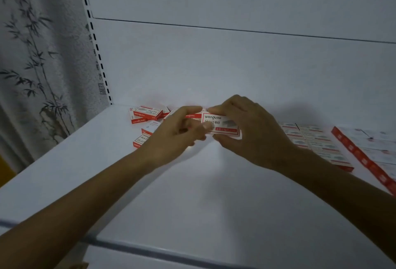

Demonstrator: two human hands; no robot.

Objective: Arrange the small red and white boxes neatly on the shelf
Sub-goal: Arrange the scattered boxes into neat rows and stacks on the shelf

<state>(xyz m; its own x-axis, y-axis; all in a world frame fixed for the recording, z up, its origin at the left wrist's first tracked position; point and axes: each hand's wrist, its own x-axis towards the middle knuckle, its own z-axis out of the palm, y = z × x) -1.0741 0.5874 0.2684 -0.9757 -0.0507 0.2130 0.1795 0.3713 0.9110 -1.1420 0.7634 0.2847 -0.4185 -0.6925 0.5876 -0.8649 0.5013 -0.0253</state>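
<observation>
A white metal shelf (192, 193) fills the lower part of the view, with a dark strip (150, 251) running along its front edge. Behind it stands a plain white back panel (235, 65), crossed by a thin horizontal seam (235, 29). At the panel's left edge a white upright (94, 39) carries a row of dark slots. Left of that is a grey surface printed with dark bamboo (32, 54); curtain or wallpaper, I cannot tell. The light is dim, with a brighter patch (201, 150) mid-shelf.
</observation>
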